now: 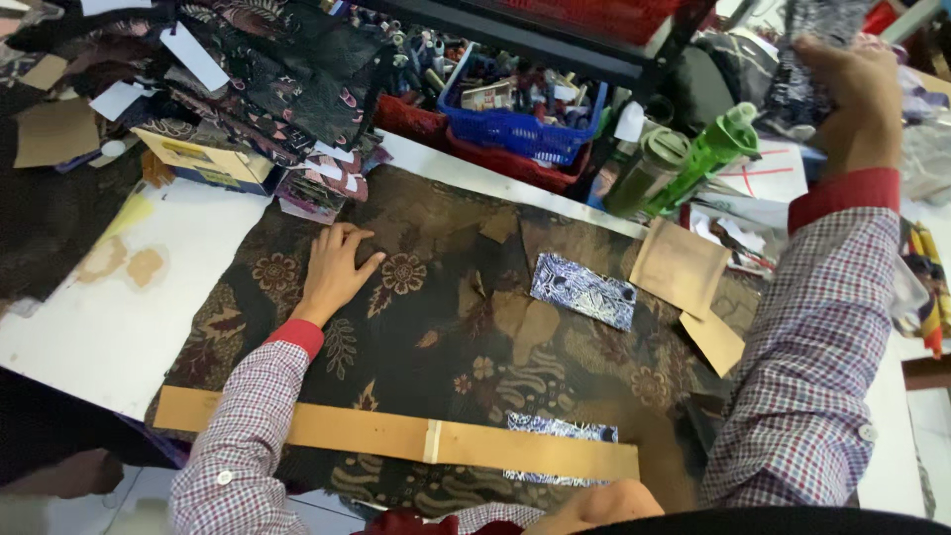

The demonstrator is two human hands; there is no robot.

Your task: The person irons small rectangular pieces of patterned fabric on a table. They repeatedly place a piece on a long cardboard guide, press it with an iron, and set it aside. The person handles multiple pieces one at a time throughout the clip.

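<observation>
Fig.: cutting/sorting station, near to far. Nearest, a long cardboard strip [396,436] is lying across the front edge of a dark brown floral batik cloth [446,327], w/ a blue-white patterned piece [563,428] peeking out behind it. Left hand [335,269] is resting flat, fingers spread and released, pressing the cloth onto the white counter [109,317]. Mid-cloth, a second blue-white fabric swatch [582,290] is lying loose; tan card templates [682,266] are sitting at the cloth's rt edge. Farther back: green bottle [705,157], blue basket [520,124] of small items, stacked fabric pieces [277,89]. Right hand [860,99] is raised far rt, grasping a dark patterned fabric piece [827,25]. Step, as judged: holding cloth flat while handling a swatch. A next move would be calling for steady left-hand pressure and keeping the swatch clear of the bottles.
</observation>
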